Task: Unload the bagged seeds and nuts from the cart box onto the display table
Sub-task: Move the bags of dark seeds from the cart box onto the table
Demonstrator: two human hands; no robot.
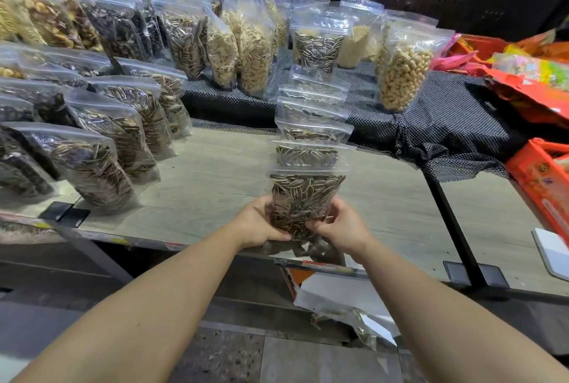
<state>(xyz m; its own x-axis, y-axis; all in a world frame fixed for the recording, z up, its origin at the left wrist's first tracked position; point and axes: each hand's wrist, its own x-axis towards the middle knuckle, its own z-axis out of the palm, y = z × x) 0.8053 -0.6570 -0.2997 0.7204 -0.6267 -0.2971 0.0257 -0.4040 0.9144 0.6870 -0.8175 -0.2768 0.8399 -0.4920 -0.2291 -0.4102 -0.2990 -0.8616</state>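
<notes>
- Left hand (257,222) & right hand (340,230) both grasp the clear zip-top plastic bag of striped sunflower seeds (303,202), upright at the near edge of the grey wood-look display table (215,179).
- It fronts a row of matching seed bags (311,130) running back.
- White cardboard cart box (335,293) sits below the edge w/ more bags.
- Risk, imo: let go too near the edge or tilted, the bag tips off, or knocks the row over.

I have both bare arms stretched forward, my left hand (257,222) and right hand (340,227) cupped inward facing each other, fingers curled in a grasp.
</notes>
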